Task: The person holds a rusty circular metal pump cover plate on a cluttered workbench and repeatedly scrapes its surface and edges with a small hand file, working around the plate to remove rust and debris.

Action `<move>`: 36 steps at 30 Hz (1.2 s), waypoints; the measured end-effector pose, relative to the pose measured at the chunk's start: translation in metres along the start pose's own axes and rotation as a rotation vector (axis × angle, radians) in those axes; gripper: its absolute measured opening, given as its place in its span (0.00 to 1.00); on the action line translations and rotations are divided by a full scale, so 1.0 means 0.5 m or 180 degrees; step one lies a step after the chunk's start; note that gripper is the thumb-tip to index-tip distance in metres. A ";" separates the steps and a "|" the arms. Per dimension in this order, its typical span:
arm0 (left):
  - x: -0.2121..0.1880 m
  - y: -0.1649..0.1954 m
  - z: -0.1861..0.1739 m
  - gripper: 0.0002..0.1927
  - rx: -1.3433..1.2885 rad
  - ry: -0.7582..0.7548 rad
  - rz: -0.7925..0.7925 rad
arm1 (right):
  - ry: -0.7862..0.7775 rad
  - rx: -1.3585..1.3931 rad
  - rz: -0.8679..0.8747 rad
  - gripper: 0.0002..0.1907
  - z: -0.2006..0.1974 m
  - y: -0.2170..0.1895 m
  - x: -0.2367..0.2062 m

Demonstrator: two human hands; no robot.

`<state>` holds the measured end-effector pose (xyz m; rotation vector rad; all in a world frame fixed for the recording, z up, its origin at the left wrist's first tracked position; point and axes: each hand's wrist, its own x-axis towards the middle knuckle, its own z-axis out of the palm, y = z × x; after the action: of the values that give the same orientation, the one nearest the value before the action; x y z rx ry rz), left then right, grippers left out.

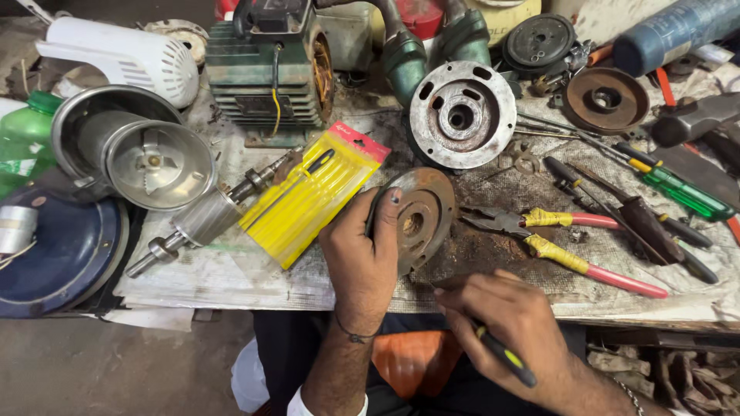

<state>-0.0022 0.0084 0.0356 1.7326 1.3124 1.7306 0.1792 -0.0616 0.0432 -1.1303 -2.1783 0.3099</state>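
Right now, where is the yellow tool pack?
In the head view, the yellow tool pack lies left of centre on the bench, between the motor rotor shaft and the rusty disc gripped by the left hand.

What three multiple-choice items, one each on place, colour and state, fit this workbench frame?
1. Where does the yellow tool pouch lie?
A. left of the rusty disc
B. inside the metal bowl
C. on the floor

2. What colours are the grips of the pliers?
A. blue and white
B. red with yellow wrap
C. plain black

3. How is the rusty disc held?
A. lying flat, untouched
B. tilted on edge by the left hand
C. gripped in the pliers

Answers: 1 A, the pouch sits just left of the disc; 2 B, yellow wrap over red handles; 3 B, the left hand props it while the right hand holds a screwdriver.
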 end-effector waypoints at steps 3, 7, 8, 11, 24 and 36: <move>-0.001 -0.002 -0.001 0.11 -0.0062 -0.0022 -0.0075 | -0.0052 0.0188 0.0416 0.10 0.004 0.014 -0.002; 0.000 -0.006 0.001 0.10 0.0059 0.0026 0.0097 | -0.0169 -0.0163 0.0344 0.09 0.012 0.024 -0.015; 0.000 -0.005 0.002 0.10 0.0067 0.0016 0.0092 | -0.0195 -0.0098 0.0380 0.10 0.012 0.026 -0.017; -0.001 -0.007 0.002 0.10 0.0011 -0.0028 0.0042 | -0.0033 0.0103 0.0275 0.10 0.010 0.026 -0.011; -0.002 -0.010 0.005 0.11 0.0034 0.0040 0.0034 | -0.0261 -0.0100 0.0326 0.12 0.012 0.028 -0.008; -0.002 -0.010 0.006 0.11 0.0088 0.0118 0.0168 | -0.0228 -0.0190 0.0483 0.12 0.011 0.025 -0.009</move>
<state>-0.0011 0.0112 0.0303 1.7737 1.3234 1.7896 0.1856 -0.0571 0.0308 -1.3402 -2.1805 0.3586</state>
